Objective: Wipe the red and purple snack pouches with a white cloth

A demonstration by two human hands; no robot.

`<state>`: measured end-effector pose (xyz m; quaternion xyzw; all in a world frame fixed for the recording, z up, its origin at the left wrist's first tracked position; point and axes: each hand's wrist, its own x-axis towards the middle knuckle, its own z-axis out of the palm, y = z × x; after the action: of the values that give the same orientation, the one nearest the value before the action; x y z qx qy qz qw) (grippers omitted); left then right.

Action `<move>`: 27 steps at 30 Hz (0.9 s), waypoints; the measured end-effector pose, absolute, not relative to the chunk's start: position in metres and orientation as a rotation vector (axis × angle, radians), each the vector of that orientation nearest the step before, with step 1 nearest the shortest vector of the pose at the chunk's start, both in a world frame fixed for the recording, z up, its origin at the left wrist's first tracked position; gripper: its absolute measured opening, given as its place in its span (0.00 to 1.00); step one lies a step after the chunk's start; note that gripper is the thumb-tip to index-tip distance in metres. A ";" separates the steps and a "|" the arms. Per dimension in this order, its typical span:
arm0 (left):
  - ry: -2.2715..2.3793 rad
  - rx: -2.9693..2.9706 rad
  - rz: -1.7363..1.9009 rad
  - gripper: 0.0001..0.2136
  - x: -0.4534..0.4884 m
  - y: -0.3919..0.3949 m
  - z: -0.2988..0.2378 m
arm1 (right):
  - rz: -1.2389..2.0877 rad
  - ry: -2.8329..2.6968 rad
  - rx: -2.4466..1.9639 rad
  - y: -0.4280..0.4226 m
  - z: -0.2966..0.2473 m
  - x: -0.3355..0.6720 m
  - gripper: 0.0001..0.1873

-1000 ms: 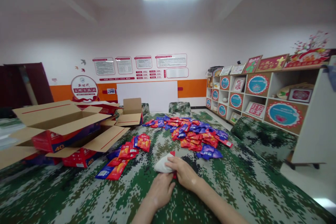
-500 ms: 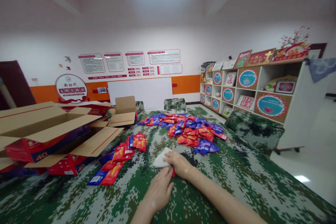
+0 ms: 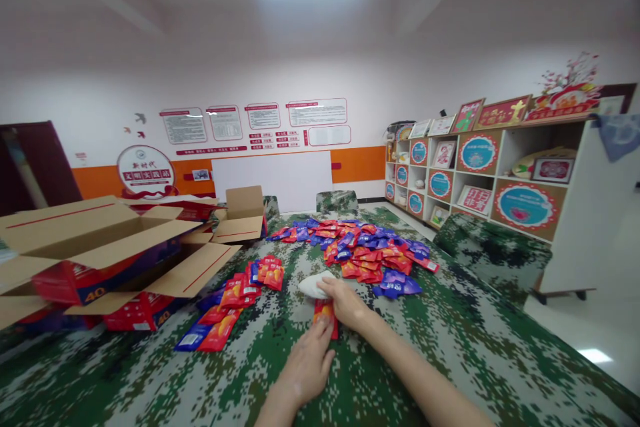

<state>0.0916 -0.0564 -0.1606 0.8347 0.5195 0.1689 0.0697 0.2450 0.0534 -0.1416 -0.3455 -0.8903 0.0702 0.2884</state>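
Note:
A folded white cloth (image 3: 313,285) is bunched under the fingers of my right hand (image 3: 347,303), which grips it just above the table. Below it lies a small red packet (image 3: 325,309) with an orange print, on the camouflage tablecloth. The fingertips of my left hand (image 3: 311,355) hold the packet's near end down, hiding that part. My two hands are close together but apart. Left of them several red and blue packets (image 3: 233,293) lie in an overlapping row. Beyond my right hand spreads a large heap of red and purple packets (image 3: 367,250).
Opened cardboard boxes (image 3: 120,247) with flaps spread stand on the table's left side. A smaller open box (image 3: 243,217) is behind them. Camouflage-covered chairs (image 3: 493,257) surround the table. A white shelf unit (image 3: 453,170) with framed items stands along the right wall.
My right hand has slid the cloth forward, away from my left hand. More of the red packet shows between them. The whole view has shifted slightly.

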 end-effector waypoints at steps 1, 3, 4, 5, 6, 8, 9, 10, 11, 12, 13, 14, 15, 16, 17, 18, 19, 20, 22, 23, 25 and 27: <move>1.569 2.508 0.504 0.24 0.092 -0.058 -0.158 | 0.190 -2.414 -0.854 0.038 -0.141 0.247 0.27; 1.578 2.490 0.464 0.18 0.094 -0.061 -0.154 | 0.230 -2.495 -0.745 0.010 -0.142 0.251 0.27; 1.580 2.481 0.441 0.16 0.094 -0.062 -0.152 | 0.252 -2.521 -0.735 -0.003 -0.144 0.254 0.29; 1.580 2.474 0.428 0.16 0.095 -0.063 -0.151 | 0.270 -2.529 -0.754 -0.012 -0.146 0.256 0.31; 1.577 2.470 0.424 0.15 0.096 -0.064 -0.150 | 0.291 -2.534 -0.773 -0.019 -0.148 0.258 0.33; 1.573 2.462 0.437 0.15 0.097 -0.064 -0.149 | 0.321 -2.529 -0.812 -0.022 -0.153 0.259 0.34; 1.576 2.451 0.439 0.15 0.097 -0.064 -0.149 | 0.330 -2.528 -0.812 -0.019 -0.156 0.259 0.34; 1.580 2.438 0.434 0.14 0.097 -0.064 -0.148 | 0.331 -2.522 -0.806 -0.013 -0.159 0.258 0.33; 1.582 2.429 0.433 0.14 0.097 -0.064 -0.148 | 0.324 -2.513 -0.796 -0.005 -0.162 0.257 0.31; 1.574 2.428 0.443 0.14 0.097 -0.064 -0.148 | 0.312 -2.503 -0.783 0.004 -0.165 0.256 0.30; 1.559 2.435 0.467 0.15 0.096 -0.063 -0.148 | 0.298 -2.494 -0.769 0.014 -0.169 0.255 0.28; 1.537 2.449 0.498 0.17 0.096 -0.062 -0.149 | 0.282 -2.487 -0.762 0.024 -0.172 0.254 0.26; 1.515 2.464 0.529 0.20 0.095 -0.061 -0.149 | 0.266 -2.485 -0.764 0.035 -0.175 0.253 0.25; 1.497 2.477 0.551 0.23 0.095 -0.060 -0.150 | 0.249 -2.484 -0.784 0.045 -0.177 0.252 0.24; 1.483 2.488 0.559 0.25 0.094 -0.059 -0.152 | 0.232 -2.484 -0.827 0.055 -0.179 0.250 0.24; 1.478 2.494 0.554 0.27 0.093 -0.058 -0.153 | 0.218 -2.482 -0.888 0.064 -0.179 0.248 0.24; 1.478 2.494 0.540 0.27 0.092 -0.057 -0.155 | 0.208 -2.474 -0.958 0.073 -0.178 0.245 0.24; 1.480 2.492 0.527 0.28 0.091 -0.057 -0.156 | 0.205 -2.464 -1.023 0.080 -0.177 0.243 0.24; 1.496 2.477 0.520 0.28 0.092 -0.056 -0.157 | 0.213 -2.446 -1.105 0.092 -0.173 0.238 0.24; 1.511 2.466 0.529 0.28 0.093 -0.056 -0.156 | 0.221 -2.439 -1.119 0.097 -0.171 0.236 0.24; 1.555 2.443 0.558 0.27 0.097 -0.056 -0.151 | 0.229 -2.434 -1.120 0.102 -0.169 0.235 0.25; 1.617 2.418 0.575 0.25 0.103 -0.054 -0.144 | 0.275 -2.394 -1.110 0.103 -0.168 0.238 0.27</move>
<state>0.1035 -0.0538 -0.1444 0.8123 0.5432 0.1931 0.0882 0.2378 0.1028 -0.1677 -0.4059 -0.8756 0.1006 0.2417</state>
